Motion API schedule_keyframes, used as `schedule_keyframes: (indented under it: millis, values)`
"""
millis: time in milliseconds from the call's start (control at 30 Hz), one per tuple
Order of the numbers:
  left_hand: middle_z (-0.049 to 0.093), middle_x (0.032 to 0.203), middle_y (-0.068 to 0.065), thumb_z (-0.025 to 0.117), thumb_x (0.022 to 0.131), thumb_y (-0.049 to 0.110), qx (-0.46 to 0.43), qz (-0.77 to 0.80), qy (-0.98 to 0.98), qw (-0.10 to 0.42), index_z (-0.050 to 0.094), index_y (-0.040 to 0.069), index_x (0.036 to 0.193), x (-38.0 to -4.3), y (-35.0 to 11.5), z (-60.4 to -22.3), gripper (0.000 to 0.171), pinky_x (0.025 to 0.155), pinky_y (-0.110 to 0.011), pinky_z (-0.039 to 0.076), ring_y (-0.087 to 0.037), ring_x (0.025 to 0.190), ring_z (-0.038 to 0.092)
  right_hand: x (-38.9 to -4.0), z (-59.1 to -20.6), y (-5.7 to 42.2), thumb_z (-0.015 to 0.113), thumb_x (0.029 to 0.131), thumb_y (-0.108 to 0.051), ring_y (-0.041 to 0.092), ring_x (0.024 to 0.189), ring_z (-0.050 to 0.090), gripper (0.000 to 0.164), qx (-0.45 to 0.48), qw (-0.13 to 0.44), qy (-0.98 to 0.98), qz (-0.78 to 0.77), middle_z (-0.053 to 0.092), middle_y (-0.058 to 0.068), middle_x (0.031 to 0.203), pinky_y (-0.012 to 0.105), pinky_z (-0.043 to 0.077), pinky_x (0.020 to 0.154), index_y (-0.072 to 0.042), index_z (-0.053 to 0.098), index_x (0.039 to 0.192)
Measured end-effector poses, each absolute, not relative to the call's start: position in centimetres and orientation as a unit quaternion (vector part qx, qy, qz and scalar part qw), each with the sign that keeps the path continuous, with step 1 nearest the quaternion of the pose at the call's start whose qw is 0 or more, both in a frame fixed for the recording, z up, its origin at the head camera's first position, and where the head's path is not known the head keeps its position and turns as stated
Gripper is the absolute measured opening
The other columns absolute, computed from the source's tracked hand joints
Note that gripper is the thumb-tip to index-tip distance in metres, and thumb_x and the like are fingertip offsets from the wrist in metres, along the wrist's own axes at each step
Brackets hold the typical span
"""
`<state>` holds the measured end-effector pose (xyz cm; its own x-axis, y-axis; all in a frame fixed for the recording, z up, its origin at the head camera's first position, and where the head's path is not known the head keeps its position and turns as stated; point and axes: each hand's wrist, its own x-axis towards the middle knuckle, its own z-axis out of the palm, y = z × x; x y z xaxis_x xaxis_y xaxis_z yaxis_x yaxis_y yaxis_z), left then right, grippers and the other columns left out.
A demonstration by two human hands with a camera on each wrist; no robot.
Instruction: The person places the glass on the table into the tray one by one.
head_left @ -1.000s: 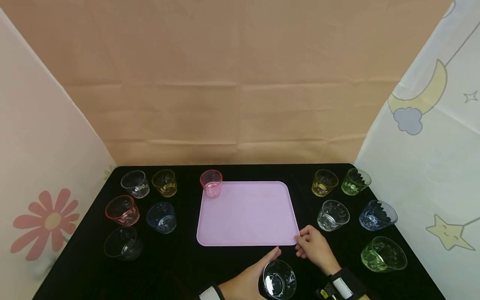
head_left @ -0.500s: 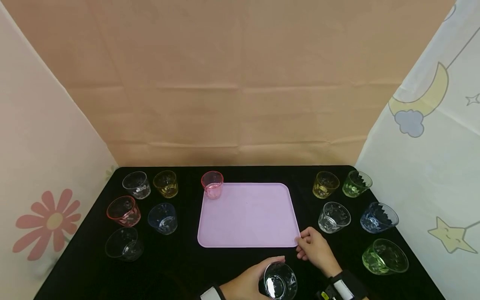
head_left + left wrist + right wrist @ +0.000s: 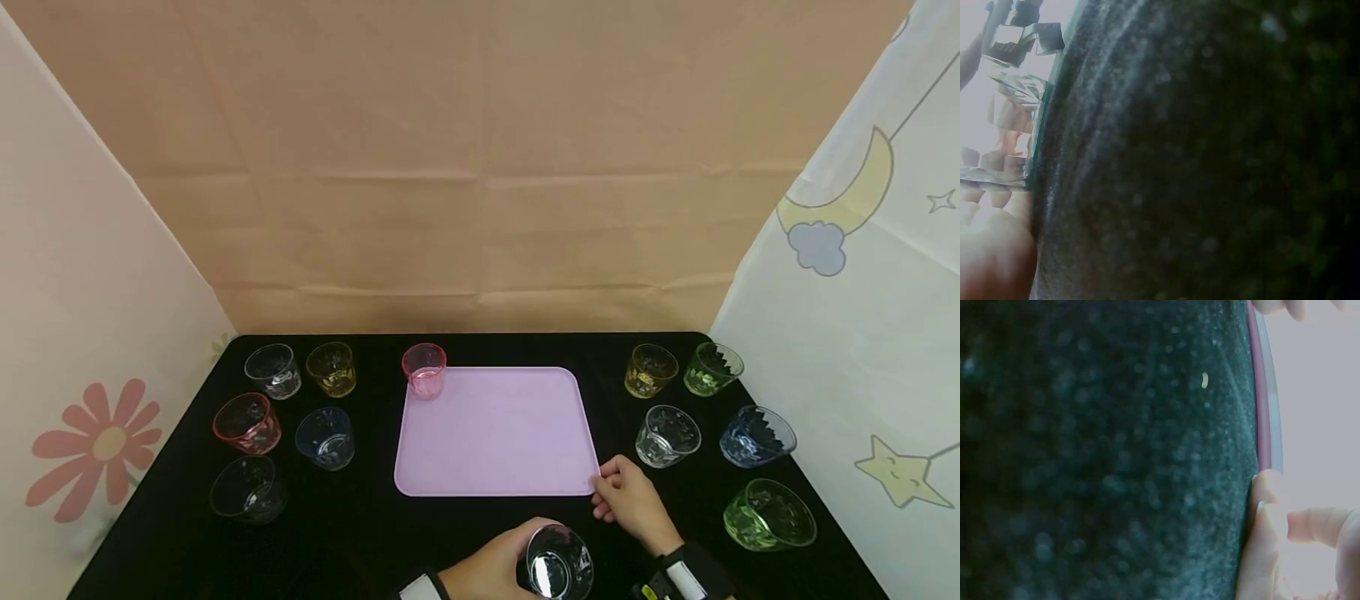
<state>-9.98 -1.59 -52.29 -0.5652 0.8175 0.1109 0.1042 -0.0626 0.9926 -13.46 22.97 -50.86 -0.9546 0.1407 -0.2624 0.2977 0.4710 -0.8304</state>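
My left hand [image 3: 491, 560] is at the near edge of the black table and grips a clear glass [image 3: 558, 567], fingers curled round its far side. In the left wrist view that glass [image 3: 1034, 134] stands at the left, with part of the hand [image 3: 997, 250] below it. At the near right corner of the lilac tray [image 3: 495, 433], my right hand [image 3: 632, 504] pinches the rim. The right wrist view shows fingertips [image 3: 1267, 487] right at the tray's edge [image 3: 1263, 412]. A pink glass [image 3: 425, 382] stands over the tray's far left corner.
Left of the tray are clear glasses [image 3: 273, 372] [image 3: 251, 492], a yellow [image 3: 332, 371], a red [image 3: 249, 423] and a blue one [image 3: 326, 440]. To the right stand yellow [image 3: 651, 372], clear [image 3: 667, 437], blue [image 3: 757, 437] and green glasses [image 3: 712, 371] [image 3: 768, 517].
The fingers of my left hand have closed in round the clear glass; before, they stretched out past it. The right hand stays at the tray's corner, and the other glasses have not moved.
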Motion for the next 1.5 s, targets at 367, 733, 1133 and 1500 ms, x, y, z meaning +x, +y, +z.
schedule_keyframes:
  millis: [367, 733, 1133, 1500]
  values:
    - [0.057, 0.139, 0.001, 0.084, 0.083, 0.008, 0.34, 0.633, 0.656, 0.231, 0.045, 0.016, 0.144, -10.1, -2.2, -50.9, 0.073, 0.108, -0.027, 0.043, -0.011, 0.129, 0.053, -13.3, -50.9, 23.0, 0.061, 0.096, 0.0, 0.023, 0.054, 0.064, 0.009, 0.124, 0.07, 0.857, -0.496, 0.063, 0.007, 0.065, 0.031, 0.053, 0.049, 0.003, 0.052, 0.097]
    - [0.052, 0.141, -0.002, 0.085, 0.083, 0.013, 0.265, 0.634, 0.708, 0.164, 0.043, 0.019, 0.147, -12.1, -5.4, -48.2, 0.076, 0.111, -0.04, 0.04, -0.025, 0.132, 0.05, -13.4, -50.7, 22.8, 0.062, 0.096, 0.0, 0.022, 0.054, 0.064, 0.01, 0.129, 0.072, 0.855, -0.496, 0.063, 0.008, 0.065, 0.031, 0.053, 0.049, 0.002, 0.053, 0.097]
    - [0.044, 0.142, -0.014, 0.088, 0.077, 0.007, 0.133, 0.632, 0.761, 0.062, 0.043, 0.007, 0.146, -14.8, -9.1, -47.5, 0.083, 0.115, -0.061, 0.03, -0.037, 0.136, 0.042, -13.3, -50.7, 22.7, 0.061, 0.096, 0.0, 0.022, 0.054, 0.064, 0.009, 0.131, 0.076, 0.855, -0.496, 0.063, 0.008, 0.066, 0.032, 0.053, 0.05, 0.002, 0.052, 0.096]
    - [0.05, 0.144, -0.019, 0.09, 0.076, 0.012, 0.053, 0.585, 0.809, 0.025, 0.043, 0.002, 0.144, -17.0, -11.8, -49.4, 0.083, 0.114, -0.065, 0.029, -0.043, 0.139, 0.042, -13.3, -50.8, 22.8, 0.061, 0.096, -0.001, 0.021, 0.054, 0.064, 0.009, 0.132, 0.078, 0.854, -0.498, 0.063, 0.008, 0.067, 0.031, 0.053, 0.05, 0.001, 0.052, 0.096]
